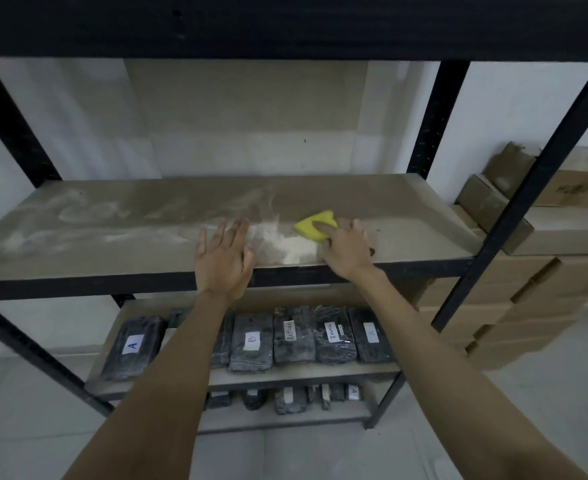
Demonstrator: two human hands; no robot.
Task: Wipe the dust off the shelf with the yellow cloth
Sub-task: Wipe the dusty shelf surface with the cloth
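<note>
**Ana:** Dust first. Where does the dust pile (pixel 294 245) lie from the fingers?

**Ben:** Just to the left of the right hand (pixel 346 249), touching the near left edge of the yellow cloth (pixel 315 225). The cloth sits on the shelf (pixel 424 216) under that hand's fingertips (pixel 320 226). One finger lies straight across its top and presses it flat, and the others spread loosely behind it. I see pressing, not a curled grip.

**Ana:** And the other hand?

**Ben:** The left hand (pixel 225 259) is flat near the front edge, fingers straight and spread, holding nothing. It is on the far side of the pile from the cloth, so the pile lies between the two hands.

**Ana:** Which way does the cloth run?

**Ben:** It is folded into a rough wedge. Its long axis runs left to right along the shelf, slightly angled, with the narrow end pointing left and away from the wrist.

**Ana:** So the coming stroke?

**Ben:** My guess is a leftward push, since the right hand is the one on the cloth and pale streaks (pixel 88 216) cover the board beyond the left fingers. To the right of the right hand the board looks cleaner. The risk is the pile spilling over the front lip onto the wrapped bundles (pixel 292 336) below.
</note>
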